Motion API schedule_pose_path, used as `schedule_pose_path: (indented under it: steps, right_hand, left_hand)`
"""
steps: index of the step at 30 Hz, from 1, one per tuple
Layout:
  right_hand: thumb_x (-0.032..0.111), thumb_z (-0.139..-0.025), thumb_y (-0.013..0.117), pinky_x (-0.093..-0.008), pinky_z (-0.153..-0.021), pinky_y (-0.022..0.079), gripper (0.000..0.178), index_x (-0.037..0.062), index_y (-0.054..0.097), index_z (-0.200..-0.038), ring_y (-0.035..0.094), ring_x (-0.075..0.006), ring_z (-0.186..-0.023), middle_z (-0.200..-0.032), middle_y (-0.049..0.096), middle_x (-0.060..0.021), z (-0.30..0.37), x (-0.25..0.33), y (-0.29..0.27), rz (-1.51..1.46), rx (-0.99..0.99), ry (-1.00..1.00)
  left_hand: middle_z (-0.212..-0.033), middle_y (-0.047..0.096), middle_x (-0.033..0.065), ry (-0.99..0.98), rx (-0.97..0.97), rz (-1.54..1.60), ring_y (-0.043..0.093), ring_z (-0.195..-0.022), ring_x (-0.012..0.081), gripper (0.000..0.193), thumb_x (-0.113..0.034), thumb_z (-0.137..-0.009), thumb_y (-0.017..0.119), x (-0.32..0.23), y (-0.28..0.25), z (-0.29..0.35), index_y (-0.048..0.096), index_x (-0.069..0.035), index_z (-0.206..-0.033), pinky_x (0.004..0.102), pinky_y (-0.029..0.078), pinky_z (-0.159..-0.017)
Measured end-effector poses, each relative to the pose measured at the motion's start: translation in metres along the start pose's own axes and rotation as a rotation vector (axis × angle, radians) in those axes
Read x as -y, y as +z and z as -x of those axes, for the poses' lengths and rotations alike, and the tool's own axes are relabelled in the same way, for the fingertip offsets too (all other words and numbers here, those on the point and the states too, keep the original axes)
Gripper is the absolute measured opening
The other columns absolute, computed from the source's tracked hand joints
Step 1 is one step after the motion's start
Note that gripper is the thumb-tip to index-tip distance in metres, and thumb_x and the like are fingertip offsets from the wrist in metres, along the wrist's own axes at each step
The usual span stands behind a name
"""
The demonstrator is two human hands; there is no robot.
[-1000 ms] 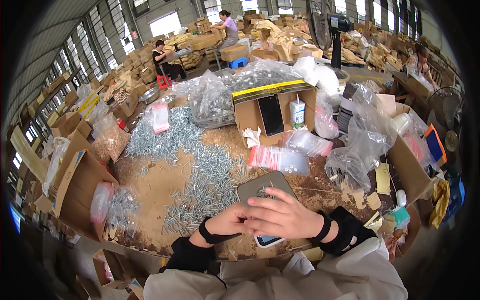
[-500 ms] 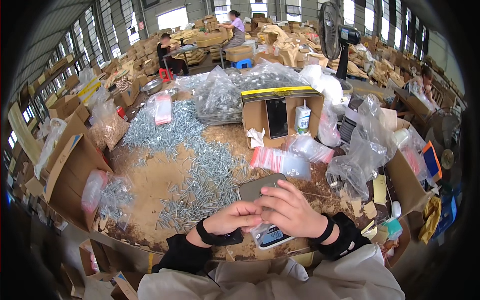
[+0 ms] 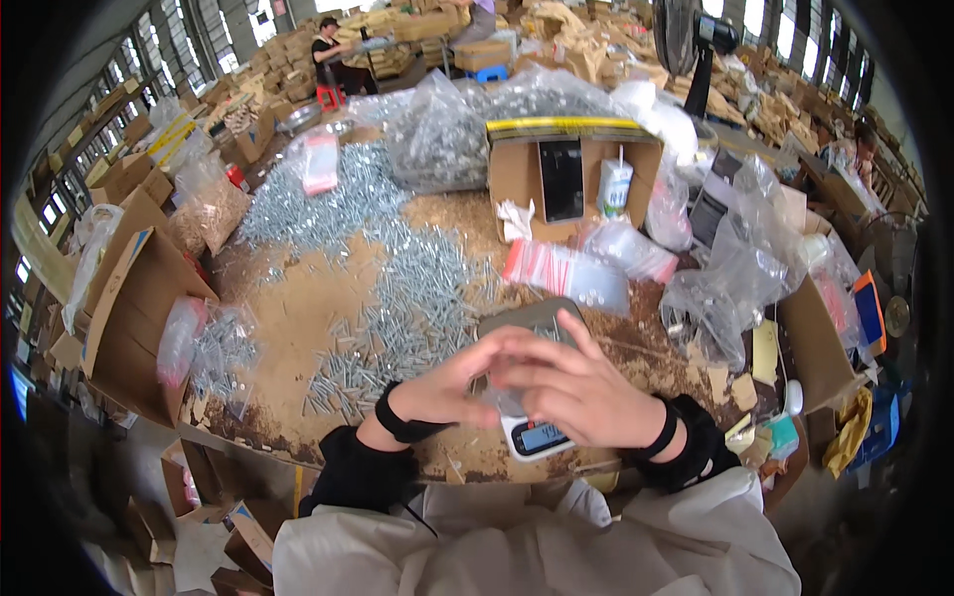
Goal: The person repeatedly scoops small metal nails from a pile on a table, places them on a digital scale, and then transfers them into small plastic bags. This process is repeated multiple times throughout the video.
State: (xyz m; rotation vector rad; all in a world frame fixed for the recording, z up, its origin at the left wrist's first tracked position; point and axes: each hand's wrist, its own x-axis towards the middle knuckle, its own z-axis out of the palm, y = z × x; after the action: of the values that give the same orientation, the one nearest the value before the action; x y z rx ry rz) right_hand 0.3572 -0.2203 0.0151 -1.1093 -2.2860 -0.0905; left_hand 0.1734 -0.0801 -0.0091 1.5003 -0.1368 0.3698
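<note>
Both hands are over a small digital scale [image 3: 540, 437] near the table's front edge, its display partly showing below them. My right hand [image 3: 576, 392] curls its fingers over a clear plastic bag [image 3: 509, 400], mostly hidden between the hands. My left hand [image 3: 444, 389] is at the bag's left side, its thumb apart from the curved fingers. Motion smears the left fingertips, so their contact with the bag cannot be made out. Left of the scale spreads a big pile of silvery screws [image 3: 412, 318].
Behind the scale lie flat clear zip bags [image 3: 566, 274] with red edges. A cardboard box [image 3: 505, 179] holds a phone [image 3: 561, 181] and a drink carton [image 3: 614, 187]. Large bags of hardware [image 3: 437, 144] stand farther back. Open cartons flank the table, left [image 3: 139, 323] and right [image 3: 817, 348].
The view has tilted down, so the scene sits higher. My hands have drawn a little apart and moved up over the scale's pan, with the bag between them.
</note>
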Motion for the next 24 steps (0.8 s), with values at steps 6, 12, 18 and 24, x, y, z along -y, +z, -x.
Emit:
schedule_pose_path:
  steps: [6, 12, 18, 24]
  right_hand:
    - [0.014, -0.085, 0.065, -0.0603, -0.118, 0.019, 0.025, 0.011, 0.061, -0.109, 0.039, -0.0299, -0.142, -0.138, 0.057, -0.0056, 0.002, -0.009, -0.001, -0.002, -0.064, 0.045]
    - [0.022, -0.081, 0.075, -0.0558, -0.115, 0.023, 0.073, 0.0064, 0.041, -0.144, 0.039, -0.0373, -0.139, -0.146, 0.045, -0.0166, 0.015, -0.046, -0.013, -0.05, -0.132, 0.283]
    - [0.026, -0.075, 0.081, -0.0503, -0.116, 0.026, 0.092, 0.0037, 0.033, -0.15, 0.042, -0.038, -0.134, -0.14, 0.049, -0.0198, 0.031, -0.068, 0.008, -0.182, 0.061, 0.378]
    - [0.017, -0.071, 0.081, -0.0468, -0.107, 0.038, 0.088, 0.0108, 0.038, -0.148, 0.059, -0.0365, -0.117, -0.114, 0.067, -0.0164, 0.026, -0.069, 0.02, -0.157, 0.063, 0.426]
  left_hand:
    - [-0.115, 0.061, 0.0022, -0.187, -0.118, -0.043, 0.059, -0.109, 0.0122, 0.058, -0.002, -0.078, 0.081, 0.006, -0.001, 0.006, 0.051, -0.004, -0.128, 0.029, 0.047, -0.095]
    - [-0.104, 0.061, 0.0019, 0.113, -0.419, -0.163, 0.059, -0.097, 0.0102, 0.04, 0.004, -0.079, 0.073, 0.013, -0.003, -0.006, 0.052, -0.006, -0.112, 0.0265, 0.047, -0.087]
    - [-0.096, 0.062, 0.0034, 0.17, -0.668, -0.596, 0.061, -0.092, 0.0131, 0.039, 0.005, -0.076, 0.07, 0.025, 0.001, -0.014, 0.055, -0.005, -0.11, 0.0275, 0.047, -0.084]
    - [-0.097, 0.062, 0.0065, 0.063, -0.47, -0.992, 0.062, -0.09, 0.0167, 0.038, 0.007, -0.07, 0.065, 0.032, -0.008, -0.009, 0.058, -0.003, -0.106, 0.0298, 0.049, -0.083]
